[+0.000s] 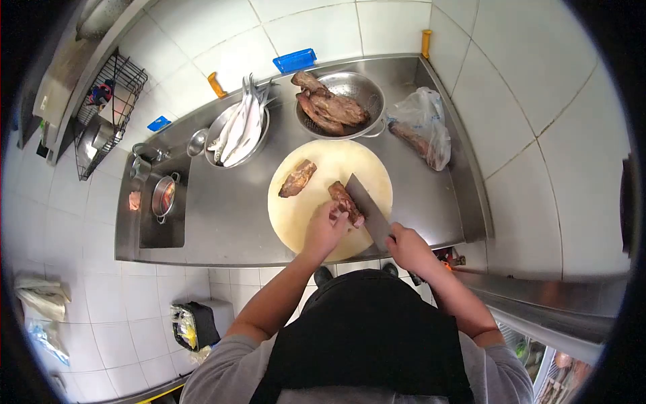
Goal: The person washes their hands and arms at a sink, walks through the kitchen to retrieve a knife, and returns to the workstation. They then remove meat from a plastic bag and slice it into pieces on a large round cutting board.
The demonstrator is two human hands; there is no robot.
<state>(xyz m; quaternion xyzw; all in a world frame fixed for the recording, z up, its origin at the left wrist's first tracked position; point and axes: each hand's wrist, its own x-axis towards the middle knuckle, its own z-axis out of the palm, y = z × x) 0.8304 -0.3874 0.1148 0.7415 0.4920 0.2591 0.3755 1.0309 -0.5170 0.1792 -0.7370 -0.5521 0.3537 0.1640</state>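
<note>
My right hand (pixel 407 248) is wrapped round the handle of a cleaver (pixel 368 207). Its broad blade stands along the right side of a browned piece of meat (pixel 340 194) on the round cutting board (pixel 286 225). With curled fingers, my left hand (pixel 328 227) grips the near end of that meat, where a paler pinkish part shows. A second browned chunk of meat (pixel 297 178) lies on the board's left half, apart from both hands.
Behind the board sits a metal colander (pixel 367 84) with large meat pieces. Whole silvery fish (pixel 245 131) fill a bowl to its left. A plastic bag (pixel 431 114) with meat lies right. The sink (pixel 161 232) at far left holds a pot (pixel 163 195).
</note>
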